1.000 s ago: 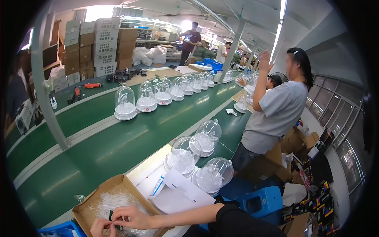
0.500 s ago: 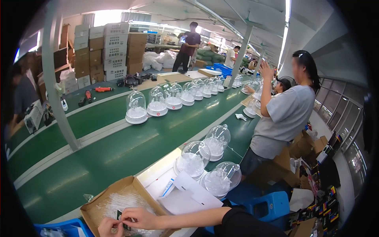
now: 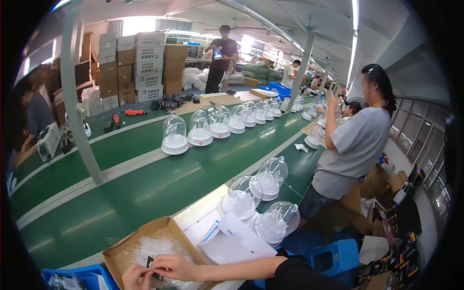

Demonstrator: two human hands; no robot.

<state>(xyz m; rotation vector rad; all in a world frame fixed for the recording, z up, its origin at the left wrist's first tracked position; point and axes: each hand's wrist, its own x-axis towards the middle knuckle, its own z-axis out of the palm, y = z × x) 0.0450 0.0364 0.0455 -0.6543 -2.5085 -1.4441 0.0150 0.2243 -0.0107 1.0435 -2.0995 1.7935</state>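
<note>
My left hand [image 3: 136,277] and my right hand [image 3: 173,267] meet over an open shallow cardboard box [image 3: 183,231]. The fingertips of both hands pinch a small dark green, card-like piece [image 3: 151,261]; my fingers cover part of it, so its exact kind is unclear. Beneath them the box holds a heap of thin clear plastic pieces [image 3: 147,245]. Right of the box lie white paper sheets [image 3: 237,244] and a white tube with blue print [image 3: 211,230]. Several clear domes on white bases, one being the nearest dome [image 3: 276,222], stand beyond the sheets.
A green conveyor belt [image 3: 145,193] runs past the box, with a row of domes [image 3: 174,135] along its far side. A blue bin [image 3: 79,275] sits at lower left, a blue stool [image 3: 333,256] at right. A person in grey [image 3: 355,145] stands by the bench.
My view has shifted slightly, so the scene sits a little right and lower. Both hands keep their pinch on the dark green piece over the box. The far person holding a lit screen has turned.
</note>
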